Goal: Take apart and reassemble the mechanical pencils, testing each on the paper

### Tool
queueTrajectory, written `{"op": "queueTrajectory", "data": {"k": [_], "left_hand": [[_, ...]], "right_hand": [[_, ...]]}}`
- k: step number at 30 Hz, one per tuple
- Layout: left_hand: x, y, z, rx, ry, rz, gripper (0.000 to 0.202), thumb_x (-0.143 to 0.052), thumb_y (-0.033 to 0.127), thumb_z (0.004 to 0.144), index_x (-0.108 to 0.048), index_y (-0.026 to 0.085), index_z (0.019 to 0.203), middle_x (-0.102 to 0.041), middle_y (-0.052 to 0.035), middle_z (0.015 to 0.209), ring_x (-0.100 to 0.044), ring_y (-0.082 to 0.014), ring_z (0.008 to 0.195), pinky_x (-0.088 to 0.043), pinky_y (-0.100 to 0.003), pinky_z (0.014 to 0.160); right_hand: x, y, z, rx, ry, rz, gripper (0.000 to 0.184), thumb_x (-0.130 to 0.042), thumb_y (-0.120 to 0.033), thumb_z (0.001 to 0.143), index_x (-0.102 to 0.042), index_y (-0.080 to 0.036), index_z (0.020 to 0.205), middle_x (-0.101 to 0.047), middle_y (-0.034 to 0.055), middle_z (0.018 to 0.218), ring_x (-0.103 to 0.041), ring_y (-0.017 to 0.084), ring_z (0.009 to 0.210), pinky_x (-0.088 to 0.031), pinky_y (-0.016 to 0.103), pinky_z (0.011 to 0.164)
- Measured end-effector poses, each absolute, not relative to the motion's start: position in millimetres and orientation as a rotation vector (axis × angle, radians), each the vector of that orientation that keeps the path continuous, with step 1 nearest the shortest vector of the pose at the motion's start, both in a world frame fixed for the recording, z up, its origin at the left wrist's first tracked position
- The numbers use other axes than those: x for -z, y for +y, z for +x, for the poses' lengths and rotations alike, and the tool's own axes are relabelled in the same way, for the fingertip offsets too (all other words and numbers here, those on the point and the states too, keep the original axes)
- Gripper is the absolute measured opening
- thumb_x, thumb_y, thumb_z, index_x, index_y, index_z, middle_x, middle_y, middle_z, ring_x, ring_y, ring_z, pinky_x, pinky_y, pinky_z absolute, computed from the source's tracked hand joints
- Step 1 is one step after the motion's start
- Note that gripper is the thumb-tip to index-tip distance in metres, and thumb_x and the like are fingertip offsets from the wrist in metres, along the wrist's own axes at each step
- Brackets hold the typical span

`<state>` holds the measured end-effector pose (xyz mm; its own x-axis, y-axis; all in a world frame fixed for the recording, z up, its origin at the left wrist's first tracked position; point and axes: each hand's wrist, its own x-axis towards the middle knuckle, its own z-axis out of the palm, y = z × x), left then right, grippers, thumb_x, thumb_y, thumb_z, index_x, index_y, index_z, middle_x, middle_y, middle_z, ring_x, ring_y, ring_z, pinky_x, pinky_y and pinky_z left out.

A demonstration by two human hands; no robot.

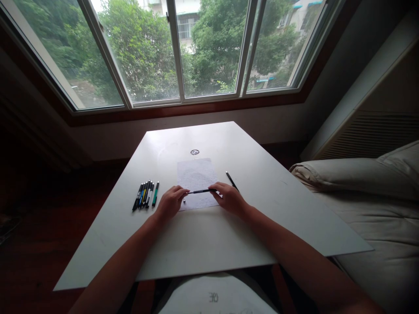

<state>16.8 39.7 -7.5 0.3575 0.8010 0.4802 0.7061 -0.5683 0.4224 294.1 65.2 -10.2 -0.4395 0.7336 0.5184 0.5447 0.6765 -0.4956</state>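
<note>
The person wears a white top (216,305), seen at the bottom centre of the frame as a broad, rounded dome of cloth, shaded grey along its upper edge. A short row of thin, dark grey characters (213,297) is printed on it, too small to read surely, with fainter marks below, cut by the frame's bottom edge. The left forearm (124,253), lower left, and right forearm (288,237), lower right, are bare, as are both hands (170,203).
</note>
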Motion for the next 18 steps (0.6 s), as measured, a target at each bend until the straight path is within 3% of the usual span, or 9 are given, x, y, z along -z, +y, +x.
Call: {"op": "queueTrajectory", "data": {"k": [18], "left_hand": [[11.6,44.6,9.8,-1.03,1.656,2.33,0.018,-0.05,0.032,0.099,-0.063,0.021,0.092,-0.066,-0.0049,0.093,-0.062,-0.0191,0.086,-0.046,-0.029,0.077]], "right_hand": [[10.7,76.2,309.6,-0.36,-1.99,-1.207,0.023,-0.057,-0.015,0.082,-0.066,-0.024,0.102,-0.071,0.0018,0.1,-0.063,0.017,0.074,-0.05,0.028,0.07]]}}
